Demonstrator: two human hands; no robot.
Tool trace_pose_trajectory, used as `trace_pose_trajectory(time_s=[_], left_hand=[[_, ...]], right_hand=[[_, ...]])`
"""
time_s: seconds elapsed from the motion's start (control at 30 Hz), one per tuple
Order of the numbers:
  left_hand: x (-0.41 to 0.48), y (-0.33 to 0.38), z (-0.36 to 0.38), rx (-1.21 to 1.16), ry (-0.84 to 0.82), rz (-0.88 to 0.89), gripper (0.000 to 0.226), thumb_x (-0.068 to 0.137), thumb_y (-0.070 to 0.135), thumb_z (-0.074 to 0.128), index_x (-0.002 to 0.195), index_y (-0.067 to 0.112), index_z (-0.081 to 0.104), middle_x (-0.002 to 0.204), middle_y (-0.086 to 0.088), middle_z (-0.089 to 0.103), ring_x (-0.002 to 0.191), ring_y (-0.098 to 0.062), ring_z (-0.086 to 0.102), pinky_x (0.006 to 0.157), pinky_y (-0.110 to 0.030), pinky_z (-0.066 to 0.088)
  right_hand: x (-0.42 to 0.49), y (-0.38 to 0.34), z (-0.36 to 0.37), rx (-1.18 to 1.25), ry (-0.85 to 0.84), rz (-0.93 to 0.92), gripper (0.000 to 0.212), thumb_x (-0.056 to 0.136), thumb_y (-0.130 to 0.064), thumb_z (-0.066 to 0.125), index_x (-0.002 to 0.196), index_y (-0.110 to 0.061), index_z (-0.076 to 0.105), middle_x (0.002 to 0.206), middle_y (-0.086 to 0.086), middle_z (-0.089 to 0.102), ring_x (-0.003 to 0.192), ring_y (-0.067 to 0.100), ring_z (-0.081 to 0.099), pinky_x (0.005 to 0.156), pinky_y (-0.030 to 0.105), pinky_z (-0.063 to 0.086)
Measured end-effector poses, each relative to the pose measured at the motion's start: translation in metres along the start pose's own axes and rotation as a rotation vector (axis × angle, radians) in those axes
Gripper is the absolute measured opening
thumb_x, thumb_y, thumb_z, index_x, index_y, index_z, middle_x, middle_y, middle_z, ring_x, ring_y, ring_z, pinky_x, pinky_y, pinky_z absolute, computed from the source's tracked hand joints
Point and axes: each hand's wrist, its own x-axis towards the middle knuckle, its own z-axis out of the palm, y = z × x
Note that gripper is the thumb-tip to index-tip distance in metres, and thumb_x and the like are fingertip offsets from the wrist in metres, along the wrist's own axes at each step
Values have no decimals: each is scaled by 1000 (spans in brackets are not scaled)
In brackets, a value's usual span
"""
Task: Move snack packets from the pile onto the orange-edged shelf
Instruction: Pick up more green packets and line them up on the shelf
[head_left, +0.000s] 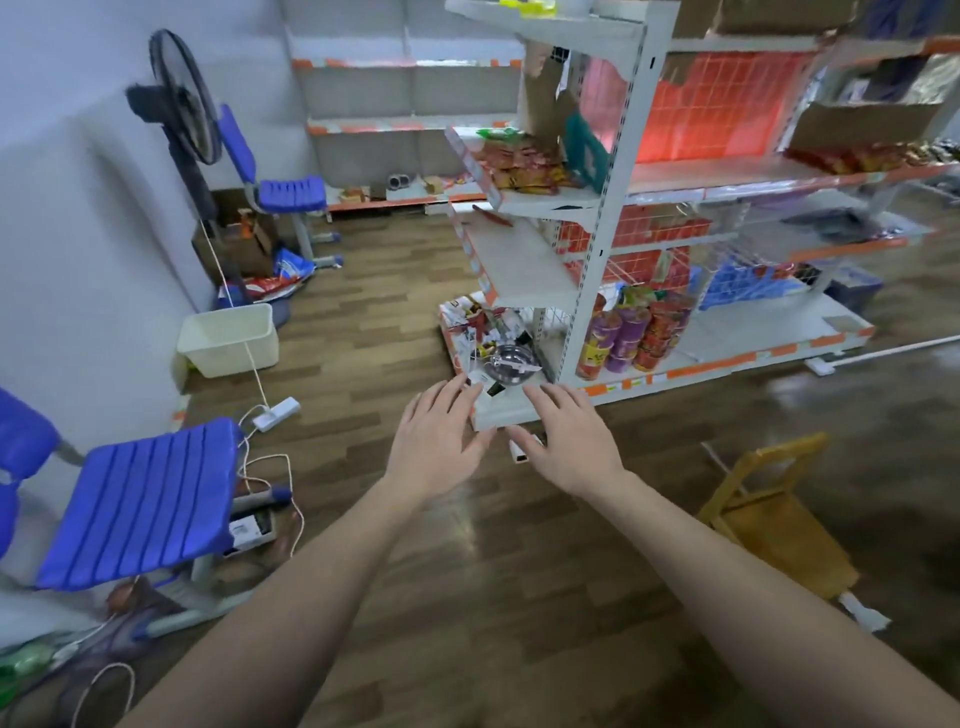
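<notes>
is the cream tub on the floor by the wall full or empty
Empty: the cream tub stands upright and open-topped, and its inside walls show bare, with nothing in it.

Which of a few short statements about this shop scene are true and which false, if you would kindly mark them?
1. The left hand grips a packet. False: its fingers are spread and it holds nothing.
2. The right hand is open and holds nothing. True.
3. Cup noodles are stacked on the bottom shelf. True.
4. The blue chair stands on the person's right. False: it is on the left.
5. The white tub sits on the floor near the wall. True.
</notes>
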Motion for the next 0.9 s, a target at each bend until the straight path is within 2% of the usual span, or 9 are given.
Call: trace_pose_trajectory(time_s=[0.1, 0.23, 0.5, 0.63, 0.73, 0.9], left_hand=[[41, -15, 10, -2, -11, -33, 63, 99, 60, 37, 153, 27, 35, 162, 6, 29, 148, -19, 26, 121, -39, 18], [103, -40, 22, -13, 28, -54, 73, 91, 66, 26, 149, 25, 42, 158, 4, 38, 144, -21, 34, 119, -41, 26], [250, -118, 38, -19, -1, 23, 61, 98, 56, 42, 151, 27, 37, 159, 5, 34, 145, -18, 29, 118, -39, 25], [326, -162, 36, -54, -12, 51, 63, 98, 59, 39, 153, 28, 35, 160, 6, 32, 146, -20, 27, 121, -39, 21], [377, -190, 33, -52, -28, 84, 61, 100, 55, 42, 153, 29, 33, 161, 7, 29, 148, -20, 24, 121, -36, 16], [455, -230, 38, -47, -49, 133, 62, 97, 58, 40, 151, 28, 38, 158, 5, 35, 143, -21, 32, 118, -41, 27]], right_hand=[[50, 13, 13, 23, -27, -10, 68, 99, -62, 38, 154, -22, 33, 155, 3, 41, 145, 24, 30, 121, 43, 26], [115, 25, 29, 57, -17, -39, 68, 98, -62, 38, 152, -21, 36, 153, 2, 44, 144, 23, 31, 120, 41, 27], [261, 33, 60, 86, 29, -1, 70, 97, -64, 37, 150, -18, 41, 144, 5, 51, 137, 26, 37, 116, 41, 32], [340, 31, 70, 88, 23, 46, 67, 98, -60, 41, 151, -19, 39, 148, 4, 47, 140, 26, 33, 117, 39, 26], [392, 27, 75, 96, 59, 69, 65, 98, -58, 44, 150, -19, 41, 145, 4, 49, 137, 24, 35, 115, 37, 29], [472, 30, 84, 84, 108, 75, 64, 98, -56, 47, 147, -15, 45, 141, 5, 53, 133, 24, 40, 114, 36, 30]])
